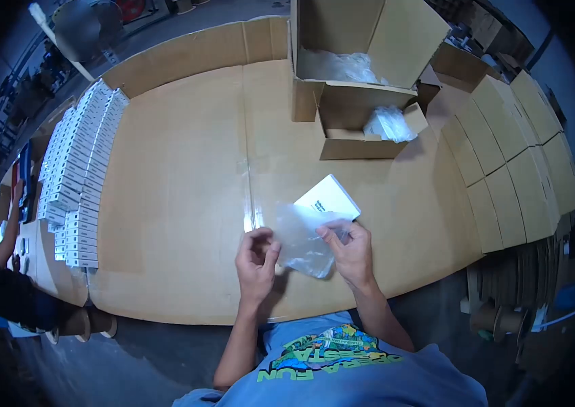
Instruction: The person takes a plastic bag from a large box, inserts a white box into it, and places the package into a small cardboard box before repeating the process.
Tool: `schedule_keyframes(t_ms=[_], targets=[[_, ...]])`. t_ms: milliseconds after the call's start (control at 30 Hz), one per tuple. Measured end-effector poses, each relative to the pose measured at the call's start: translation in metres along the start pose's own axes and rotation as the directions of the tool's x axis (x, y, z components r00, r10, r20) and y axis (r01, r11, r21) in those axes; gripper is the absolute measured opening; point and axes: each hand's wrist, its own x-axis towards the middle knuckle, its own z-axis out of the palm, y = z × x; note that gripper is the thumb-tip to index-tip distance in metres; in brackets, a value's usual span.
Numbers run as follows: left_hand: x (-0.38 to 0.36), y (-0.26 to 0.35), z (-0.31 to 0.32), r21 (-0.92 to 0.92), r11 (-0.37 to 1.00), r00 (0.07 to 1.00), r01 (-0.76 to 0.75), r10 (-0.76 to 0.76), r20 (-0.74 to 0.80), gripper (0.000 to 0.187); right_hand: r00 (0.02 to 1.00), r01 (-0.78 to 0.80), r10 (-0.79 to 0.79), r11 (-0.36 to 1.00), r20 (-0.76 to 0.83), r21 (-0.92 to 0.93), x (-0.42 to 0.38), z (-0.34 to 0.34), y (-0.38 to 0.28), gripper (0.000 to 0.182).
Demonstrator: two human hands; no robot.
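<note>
A clear plastic bag (304,247) hangs between my two hands, above the front of the cardboard-covered table. My right hand (352,254) is closed, pinching the bag's right side between thumb and fingers. At the bag's left edge is my left hand (256,268), its fingers curled and the thumb apart from the fingertips. Just beyond the hands lies a white box (330,197) with small dark print, its near part seen behind the bag and right hand.
Small white boxes (77,163) are stacked along the left edge. At the back, an open carton (359,149) and a taller one (403,41) hold clear plastic. Brown boxes (504,166) line the right side. Another person's arm (11,227) shows at far left.
</note>
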Motion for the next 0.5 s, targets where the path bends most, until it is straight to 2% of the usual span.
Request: schedule_keyframes(t_ms=[33,67,100,133,167,267,500], targets=[[0.0,0.007,0.003,0.02,0.997,0.996,-0.074,0.074,-0.049,0.032,1.0,0.022,-0.023,0.999,-0.019,-0.033,0.0,0.0,0.0,0.019],[0.003,0.019,0.004,0.232,0.945,0.97,-0.231,0.242,-0.019,0.036,0.998,0.042,-0.044,0.997,-0.035,-0.066,0.0,0.001,-0.001,0.02],[0.007,0.032,0.003,0.428,0.823,0.918,-0.374,0.394,0.046,0.041,0.997,0.058,-0.063,0.993,-0.048,-0.098,-0.001,0.001,0.0,0.021],[0.012,0.042,0.004,0.591,0.638,0.842,-0.493,0.52,0.141,0.045,0.994,0.094,-0.099,0.988,-0.041,-0.126,-0.001,0.001,0.001,0.022],[0.017,0.049,0.008,0.591,0.592,0.81,-0.549,0.552,0.198,0.05,0.99,0.133,-0.139,0.979,-0.03,-0.152,0.0,0.002,0.001,0.023],[0.027,0.063,0.019,0.647,0.422,0.748,-0.635,0.546,0.377,0.044,0.974,0.216,-0.227,0.948,-0.022,-0.232,0.0,0.006,-0.003,0.026],[0.036,0.049,0.025,0.621,0.51,0.795,-0.595,0.487,0.362,0.03,0.969,0.231,-0.245,0.917,-0.004,-0.326,0.002,-0.001,-0.01,0.027]])
